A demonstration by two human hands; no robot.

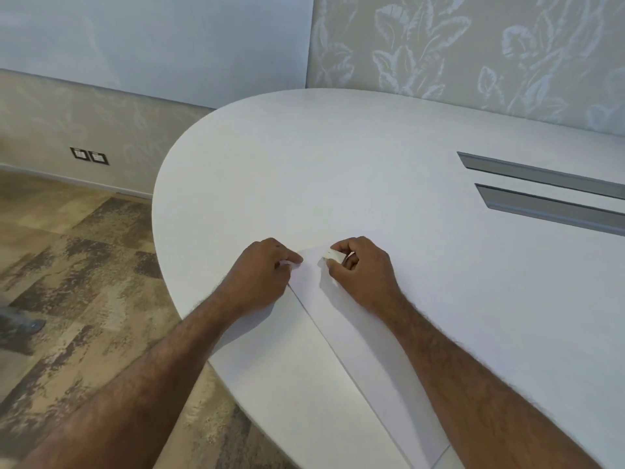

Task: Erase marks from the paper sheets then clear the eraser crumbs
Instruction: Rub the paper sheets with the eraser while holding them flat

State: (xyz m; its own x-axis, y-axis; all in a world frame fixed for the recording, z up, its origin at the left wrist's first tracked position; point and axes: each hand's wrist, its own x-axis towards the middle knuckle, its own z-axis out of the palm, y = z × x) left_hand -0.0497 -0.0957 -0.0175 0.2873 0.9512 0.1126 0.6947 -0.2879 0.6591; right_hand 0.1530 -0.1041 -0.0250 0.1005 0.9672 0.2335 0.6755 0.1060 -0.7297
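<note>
A white paper sheet (358, 340) lies on the white table (338, 170), running from near the front edge up to my hands. My right hand (362, 269) pinches a small white eraser (333, 254) between thumb and fingers at the sheet's far end. My left hand (265, 269) sits at the sheet's far left corner, fingers curled, with fingertips pressing down on the paper's edge. No marks or crumbs are clear enough to make out on the sheet.
Two long grey slots (548, 191) are cut into the tabletop at the right. The table's rounded edge (159, 231) drops to a patterned floor (74, 265) on the left. Patterned walls stand behind, with wall sockets (89, 156) low at left.
</note>
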